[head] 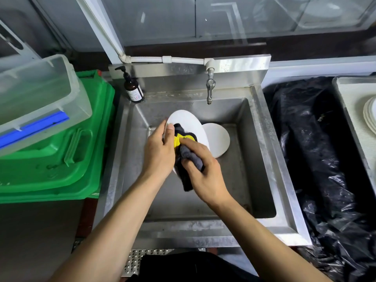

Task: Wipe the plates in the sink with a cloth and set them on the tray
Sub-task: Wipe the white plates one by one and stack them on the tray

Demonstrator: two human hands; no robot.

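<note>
Steel sink (262, 151), viewed from above. The left hand (157, 151) holds a white plate (188, 124) tilted over the basin, its grip clamped on the plate's left rim, thumb on the face. The right hand (205, 174) presses a bunched grey and yellow cloth (184, 145) against the plate's lower face, its grip closed round the cloth; a dark tail of cloth hangs below the hand. A second white plate (218, 141) lies in the basin just behind and to the right, partly hidden by the held plate.

Surroundings: the tap (210, 88) hangs from a white pipe (166, 59) at the back wall, above the basin and behind the plates. A brown pump bottle (132, 87) stands on the sink's back left corner. To the left, a clear plastic box (38, 94) with a blue strip rests tilted on a green crate (61, 163). To the right, black plastic sheeting (317, 159) lies between the sink and a pale tray (345, 94) at the frame edge. A stack of white plates (369, 113) sits on that tray, cut off by the edge. Glass panels (234, 15) stand behind the sink.
</note>
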